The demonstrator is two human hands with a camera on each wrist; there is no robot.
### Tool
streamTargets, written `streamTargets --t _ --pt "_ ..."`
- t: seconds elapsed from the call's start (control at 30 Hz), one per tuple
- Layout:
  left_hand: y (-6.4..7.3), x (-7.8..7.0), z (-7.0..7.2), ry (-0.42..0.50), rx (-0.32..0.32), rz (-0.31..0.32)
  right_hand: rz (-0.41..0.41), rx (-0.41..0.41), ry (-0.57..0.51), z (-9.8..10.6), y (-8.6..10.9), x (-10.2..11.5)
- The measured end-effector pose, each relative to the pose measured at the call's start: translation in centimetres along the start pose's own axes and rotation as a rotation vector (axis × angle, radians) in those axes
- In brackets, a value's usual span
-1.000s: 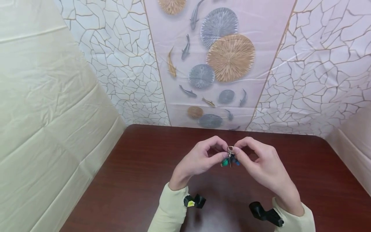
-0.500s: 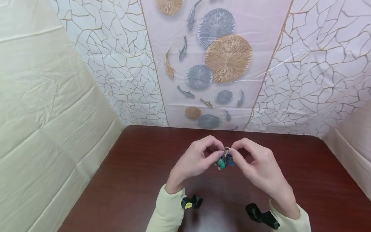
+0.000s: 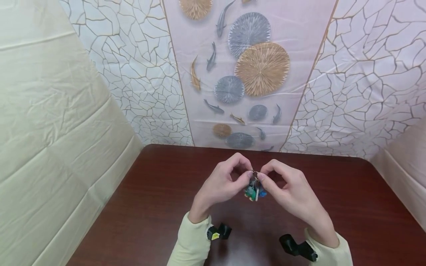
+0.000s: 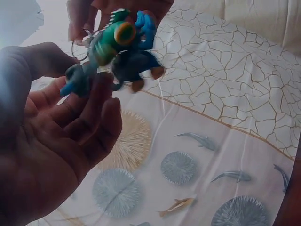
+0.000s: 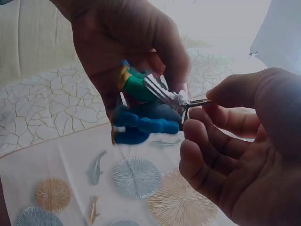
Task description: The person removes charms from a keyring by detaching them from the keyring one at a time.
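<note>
A bunch of keys and small figures hangs from a metal key ring [image 3: 255,172] above the table, in the middle of the head view. My left hand [image 3: 223,181] pinches the ring from the left between thumb and index finger. From the other side, my right hand [image 3: 293,187] pinches it too. Silver keys [image 5: 162,90] fan out near the ring in the right wrist view. Beside them dangle a green figure [image 4: 112,41] with a yellow-orange round part and a dark blue figure [image 4: 134,66], both slightly blurred. Fingertips hide part of the ring.
Below the hands lies a dark red-brown table [image 3: 149,207]. Patterned cloth [image 3: 263,70] with fish and round motifs hangs behind it. A cream cloth [image 3: 66,129] slopes along the left side. Black wrist cameras [image 3: 297,248] sit on both sleeves.
Both hands have shifted a little to the left with the key ring. The keys and figures hang lower and show more below the fingers. Both hands still pinch the ring.
</note>
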State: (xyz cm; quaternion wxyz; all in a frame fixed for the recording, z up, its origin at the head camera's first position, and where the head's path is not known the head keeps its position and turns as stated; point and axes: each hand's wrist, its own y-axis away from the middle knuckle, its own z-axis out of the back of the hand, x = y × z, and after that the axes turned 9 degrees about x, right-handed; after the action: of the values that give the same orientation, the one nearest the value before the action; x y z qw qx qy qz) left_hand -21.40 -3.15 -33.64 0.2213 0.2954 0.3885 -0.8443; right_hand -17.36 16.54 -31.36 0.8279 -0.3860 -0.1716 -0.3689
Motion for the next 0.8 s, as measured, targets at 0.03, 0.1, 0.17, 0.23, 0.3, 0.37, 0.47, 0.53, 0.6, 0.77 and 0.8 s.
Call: streamTargets --t 0.03,0.1,0.17,0.23,0.3,0.37,0.47,0.53,0.6,0.77,0.8 --pt "-0.02 0.03 -0.03 0.012 -0.002 -0.006 0.008 0.001 -0.006 -0.02 0.01 0.01" --pt "-0.04 0.09 -0.09 0.049 -0.006 -0.021 0.022 0.004 -0.016 -0.04 0.03 0.05" --pt "-0.05 0.1 -0.16 0.087 -0.008 -0.038 0.039 0.0 -0.017 -0.11 0.06 0.12" --pt "-0.04 0.07 -0.25 0.125 -0.011 -0.051 0.052 -0.012 -0.017 -0.17 0.12 0.2" --pt "-0.02 -0.04 -0.35 0.142 -0.015 -0.058 0.061 -0.032 -0.019 -0.22 0.19 0.32" --pt "0.0 -0.15 -0.44 0.144 -0.022 -0.06 0.064 -0.047 -0.032 -0.28 0.24 0.45" --pt "-0.03 -0.25 -0.59 0.13 -0.029 -0.067 0.07 -0.051 -0.058 -0.36 0.29 0.53" --pt "-0.1 -0.25 -0.68 0.111 -0.035 -0.071 0.071 -0.043 -0.065 -0.36 0.28 0.55" --pt "-0.17 -0.2 -0.76 0.097 -0.04 -0.076 0.067 -0.026 -0.064 -0.32 0.25 0.49" --pt "-0.3 -0.21 -0.92 0.098 -0.046 -0.082 0.077 -0.004 -0.023 0.12 0.3 0.25" --pt "-0.32 -0.26 -0.95 0.102 -0.046 -0.085 0.085 -0.005 -0.013 0.23 0.32 0.2"
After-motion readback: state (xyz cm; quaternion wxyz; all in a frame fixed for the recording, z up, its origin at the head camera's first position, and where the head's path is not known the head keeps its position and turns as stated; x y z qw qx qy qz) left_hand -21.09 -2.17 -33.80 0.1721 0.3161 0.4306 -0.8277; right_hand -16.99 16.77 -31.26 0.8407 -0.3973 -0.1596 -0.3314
